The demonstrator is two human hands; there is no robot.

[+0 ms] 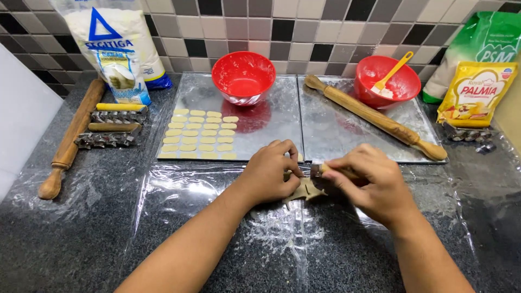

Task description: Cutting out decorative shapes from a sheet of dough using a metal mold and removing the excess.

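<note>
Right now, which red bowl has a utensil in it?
The right red bowl, beside the yellow packet: a yellow spatula leans in it. The left red bowl holds none.

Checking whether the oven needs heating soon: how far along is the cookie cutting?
Done: about twenty cut dough ovals fill part of the left tray. In hand: the right hand holds a cutter against the dough scrap while the left hand steadies it. Left: the right tray holds no cookies.

Two red bowls (243,77), rolling pins (374,116), flour bags (116,46) behind baking trays (271,125).
</note>
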